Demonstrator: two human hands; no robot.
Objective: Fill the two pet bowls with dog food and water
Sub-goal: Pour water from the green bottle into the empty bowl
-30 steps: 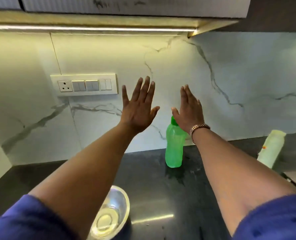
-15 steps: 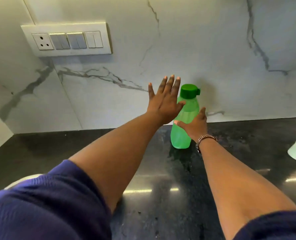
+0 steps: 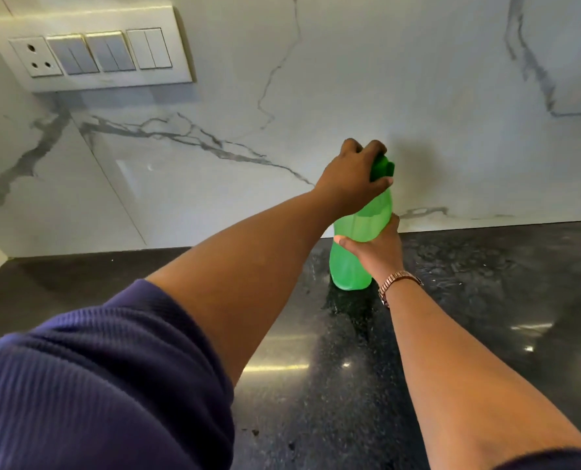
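Opening the green bottle [image 3: 357, 252] on the dark worktop [image 3: 485, 334].

The bottle stands upright, near the marble wall [image 3: 418, 96]. The left hand [image 3: 351, 179] is closed from above over its cap [image 3: 384, 166]; the right hand [image 3: 375, 247] grips the body below it, so the twist goes around the vertical axis.

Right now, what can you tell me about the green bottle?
The bottle looks like see-through green plastic with a darker green cap. It stands on the dark counter, leaning a little to the right, close to the marble wall. The left hand is closed over the cap, and the right hand wraps around its middle. A line partway up may be the liquid level, though that is hard to tell. The cap is still on.
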